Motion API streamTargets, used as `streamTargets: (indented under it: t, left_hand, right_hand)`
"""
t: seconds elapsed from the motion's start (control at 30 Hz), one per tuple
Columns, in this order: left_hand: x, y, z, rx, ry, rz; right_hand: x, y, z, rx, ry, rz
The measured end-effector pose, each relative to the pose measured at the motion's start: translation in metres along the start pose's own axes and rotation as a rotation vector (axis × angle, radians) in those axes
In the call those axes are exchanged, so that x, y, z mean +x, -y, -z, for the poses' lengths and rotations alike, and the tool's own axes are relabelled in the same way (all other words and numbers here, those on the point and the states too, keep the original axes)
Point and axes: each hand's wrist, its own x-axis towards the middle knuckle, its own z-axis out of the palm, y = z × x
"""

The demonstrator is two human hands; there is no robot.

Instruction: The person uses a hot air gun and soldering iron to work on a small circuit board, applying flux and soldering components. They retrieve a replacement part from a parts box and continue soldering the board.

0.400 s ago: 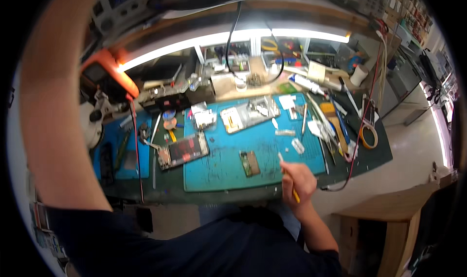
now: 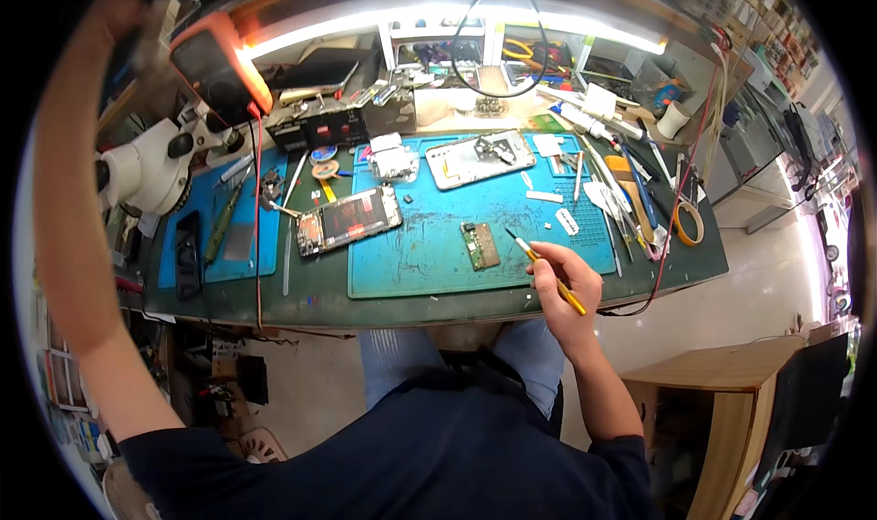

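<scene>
My right hand [image 2: 574,291] grips a slim yellow-handled tool [image 2: 574,301] with a dark pointed tip, held like a pen. Its tip points up and left above the blue mat [image 2: 411,281], just right of a small phone circuit board [image 2: 489,253], apart from it. That board lies flat, part green and part brownish. High at the upper left, my left hand [image 2: 108,8] is raised beyond the white microscope [image 2: 146,171]. Blur hides its fingers and anything in them. An opened phone [image 2: 352,220] lies on the mat's left edge, and a silver phone housing [image 2: 482,160] sits farther back.
An orange-edged meter [image 2: 219,70] stands at the back left, its red lead [image 2: 258,246] hanging over the bench's front edge. Tweezers, brushes and a tape roll [image 2: 689,223] crowd the right side. A dark phone [image 2: 188,255] lies at the left. A black cable [image 2: 457,58] loops above the back.
The whole view has shifted, so the bench sits higher in the picture. My left hand has come into sight at the upper left. My right hand still holds the tool, now more tilted leftward.
</scene>
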Motion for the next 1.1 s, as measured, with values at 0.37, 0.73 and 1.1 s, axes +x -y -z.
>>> streamTargets:
  t: [0.37,0.73,1.1]
  left_hand:
    - [-0.140,0.113,-0.197,-1.115,0.071,0.061]
    - [-0.160,0.144,-0.236,-1.194,0.007,0.146]
    - [-0.176,0.155,-0.250,-1.154,0.120,0.046]
  right_hand:
    - [0.006,0.005,-0.015,-0.221,0.125,0.198]
    - [0.007,-0.004,-0.017,-0.285,0.154,0.310]
    - [0.005,-0.011,-0.017,-0.400,0.188,0.387]
